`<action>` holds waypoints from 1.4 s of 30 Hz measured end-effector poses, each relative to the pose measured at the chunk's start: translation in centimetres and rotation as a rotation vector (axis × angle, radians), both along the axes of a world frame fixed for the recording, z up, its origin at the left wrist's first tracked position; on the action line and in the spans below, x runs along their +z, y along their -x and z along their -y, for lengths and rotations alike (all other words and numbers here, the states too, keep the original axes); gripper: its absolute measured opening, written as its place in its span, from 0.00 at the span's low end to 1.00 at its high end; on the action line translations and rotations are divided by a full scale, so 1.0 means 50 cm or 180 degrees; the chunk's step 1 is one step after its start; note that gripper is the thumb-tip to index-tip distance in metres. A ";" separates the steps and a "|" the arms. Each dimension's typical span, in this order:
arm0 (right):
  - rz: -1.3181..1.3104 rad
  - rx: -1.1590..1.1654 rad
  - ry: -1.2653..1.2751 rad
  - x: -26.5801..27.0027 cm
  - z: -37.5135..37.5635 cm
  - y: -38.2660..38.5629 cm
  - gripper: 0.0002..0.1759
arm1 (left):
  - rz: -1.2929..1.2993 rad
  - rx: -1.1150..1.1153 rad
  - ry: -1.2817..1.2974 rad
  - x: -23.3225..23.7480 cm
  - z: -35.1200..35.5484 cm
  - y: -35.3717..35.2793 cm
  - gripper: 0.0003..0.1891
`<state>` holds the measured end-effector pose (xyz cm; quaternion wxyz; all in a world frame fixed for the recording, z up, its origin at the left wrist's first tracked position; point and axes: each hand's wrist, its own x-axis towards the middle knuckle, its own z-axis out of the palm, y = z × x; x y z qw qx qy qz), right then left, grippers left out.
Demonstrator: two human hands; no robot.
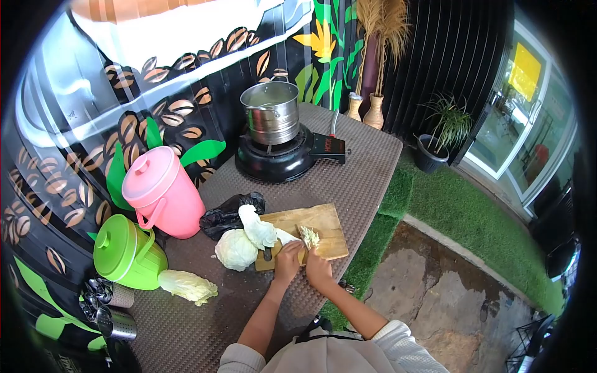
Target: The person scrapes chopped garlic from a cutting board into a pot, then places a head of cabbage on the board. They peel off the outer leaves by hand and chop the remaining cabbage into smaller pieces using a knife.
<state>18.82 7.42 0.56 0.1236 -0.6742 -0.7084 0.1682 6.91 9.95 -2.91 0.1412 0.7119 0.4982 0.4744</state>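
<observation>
- The table [367, 161] has its right edge running from far right down to near centre. The cutting board [323, 221] lies with its right corner just beside that edge, and grass and paving are beyond it.
- There is bare table mat between the board and the black stove [277, 161], which carries a steel pot [270, 113] at the far end. More bare mat lies near and left of the hands.
- The left side is crowded with a pink jug [163, 193], a green lidded jug [127, 252], a black bag [227, 217] and a loose cabbage piece [186, 286].
- A cabbage half [236, 250] and a pale cabbage leaf [258, 229] sit at the board's left end, just left of the left hand [287, 258].
- The shredded cabbage [309, 236] lies on the board, just far of both hands.
- The left hand and right hand [318, 270] are close together at the board's near edge with fingers curled. I cannot tell whether either is gripping anything.
</observation>
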 end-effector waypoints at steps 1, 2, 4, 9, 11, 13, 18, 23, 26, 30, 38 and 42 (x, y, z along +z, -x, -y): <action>-0.0013 -0.0002 0.0016 0.008 -0.006 -0.002 0.14 | 0.0003 0.0006 0.0053 -0.001 0.003 0.002 0.12; -0.0034 0.0125 0.0122 0.017 -0.014 -0.010 0.14 | -0.0012 -0.0002 0.0073 -0.002 0.007 0.003 0.12; 0.0009 0.0274 0.0124 0.036 -0.010 -0.017 0.14 | -0.0030 -0.0005 0.0026 0.000 0.003 0.002 0.12; 0.0080 -0.0049 -0.0003 -0.008 0.007 0.005 0.14 | -0.0189 0.0033 -0.0163 0.006 0.005 0.001 0.12; 0.0110 -0.0062 -0.0151 -0.013 -0.004 0.003 0.12 | -0.0169 0.0025 -0.0176 0.004 0.003 0.003 0.12; 0.0052 0.0325 0.0176 0.017 -0.021 -0.013 0.15 | -0.0122 0.0007 0.0081 0.004 0.006 0.003 0.12; 0.0144 0.0156 -0.0002 0.002 0.007 -0.001 0.16 | -0.0114 -0.0015 -0.0035 0.000 0.005 0.004 0.13; 0.0182 0.0115 -0.0300 -0.009 -0.011 0.000 0.18 | -0.0094 -0.0036 0.0011 0.001 0.007 0.008 0.13; 0.0226 0.0428 0.0047 0.028 -0.009 -0.018 0.17 | -0.0155 -0.0021 0.0012 0.005 0.003 0.006 0.12; 0.0258 0.0059 -0.0167 -0.019 0.008 -0.004 0.21 | -0.0118 -0.0020 -0.0064 0.008 0.008 0.006 0.12; -0.0018 -0.0039 0.0158 0.004 0.003 -0.001 0.12 | -0.0091 -0.0019 -0.0005 0.004 0.005 0.007 0.11; 0.0254 0.0045 -0.0428 -0.026 -0.002 -0.001 0.14 | -0.0061 0.0015 -0.0012 0.003 0.002 0.004 0.12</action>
